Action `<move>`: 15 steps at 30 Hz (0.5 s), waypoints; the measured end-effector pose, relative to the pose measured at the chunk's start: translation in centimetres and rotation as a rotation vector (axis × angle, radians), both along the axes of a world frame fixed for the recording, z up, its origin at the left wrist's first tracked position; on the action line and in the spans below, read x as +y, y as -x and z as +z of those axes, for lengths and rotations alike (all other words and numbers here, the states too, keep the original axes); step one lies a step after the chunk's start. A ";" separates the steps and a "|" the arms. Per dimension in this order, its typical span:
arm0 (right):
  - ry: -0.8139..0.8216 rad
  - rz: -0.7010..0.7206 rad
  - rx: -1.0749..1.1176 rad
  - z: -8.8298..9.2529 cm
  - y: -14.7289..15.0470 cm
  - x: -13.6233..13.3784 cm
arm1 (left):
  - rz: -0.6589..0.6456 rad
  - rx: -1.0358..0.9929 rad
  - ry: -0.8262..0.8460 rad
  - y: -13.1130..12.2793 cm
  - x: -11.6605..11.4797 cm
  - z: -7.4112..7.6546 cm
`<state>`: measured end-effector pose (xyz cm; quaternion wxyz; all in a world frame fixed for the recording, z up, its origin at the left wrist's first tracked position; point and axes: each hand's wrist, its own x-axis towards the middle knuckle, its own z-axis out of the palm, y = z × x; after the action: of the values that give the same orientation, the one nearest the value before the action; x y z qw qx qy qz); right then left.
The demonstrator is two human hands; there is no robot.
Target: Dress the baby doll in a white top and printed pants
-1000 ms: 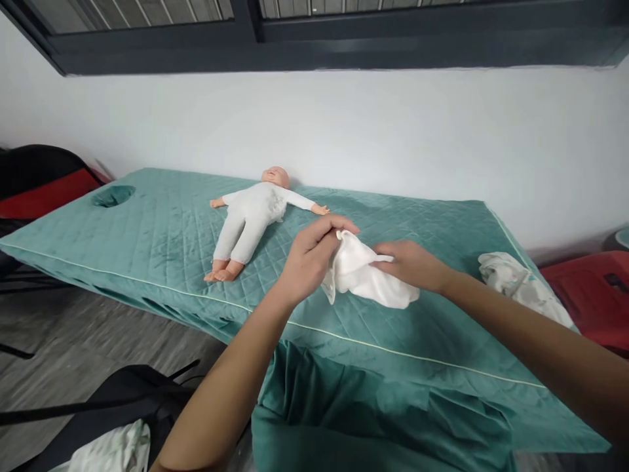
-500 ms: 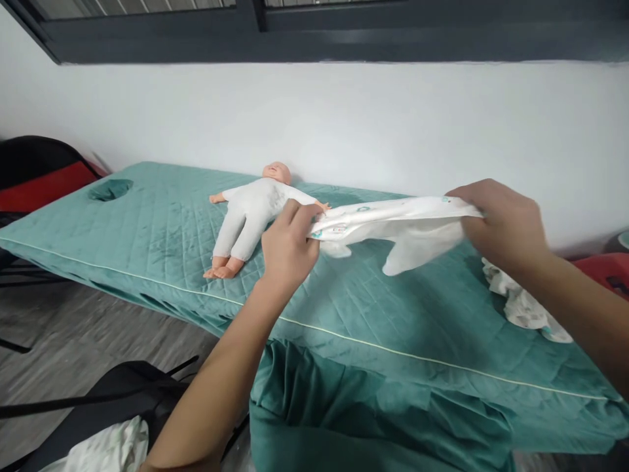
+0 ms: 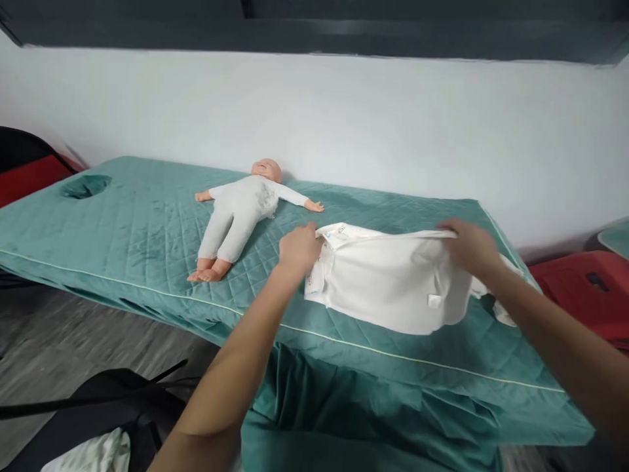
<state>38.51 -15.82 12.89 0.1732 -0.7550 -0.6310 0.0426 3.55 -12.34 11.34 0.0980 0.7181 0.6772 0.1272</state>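
A white baby garment [image 3: 388, 282] hangs spread out just above the teal quilted bed [image 3: 147, 229]. My left hand [image 3: 299, 249] pinches its upper left corner. My right hand [image 3: 469, 246] grips its upper right corner. The lower edge of the garment rests on the quilt near the front edge. A baby doll [image 3: 238, 213] in a white suit lies on its back to the left of my left hand, head toward the wall, arms stretched out.
Another crumpled white cloth [image 3: 501, 288] lies behind my right forearm. A red plastic stool [image 3: 584, 288] stands at the right. A round hole [image 3: 84, 186] is in the bed's far left end. A dark chair frame [image 3: 98, 406] and a pale cloth [image 3: 93, 452] are on the floor.
The garment was bunched between my hands, then pulled apart and stretched in the air. Now it is lowered, hanging flat and open over the quilt.
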 end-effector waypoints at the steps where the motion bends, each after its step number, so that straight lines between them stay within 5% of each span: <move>1: 0.001 0.019 0.010 -1.7 0.9 0.8 | 0.020 0.087 -0.050 -0.9 -0.1 -1.0; 4: -0.021 0.119 0.039 -6.3 4.9 1.8 | -0.094 0.151 -0.176 -4.0 -1.4 -4.2; 8: -0.061 0.198 0.139 -10.6 9.4 0.5 | -0.340 -0.010 -0.085 -7.1 -2.5 -7.2; 15: -0.052 -0.042 0.050 -12.7 9.1 0.2 | -0.140 0.039 -0.046 -8.9 0.2 -8.4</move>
<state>29.41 -15.59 0.19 0.2091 -0.7621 -0.6114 0.0415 12.48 -12.16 2.92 0.0769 0.7679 0.6242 0.1214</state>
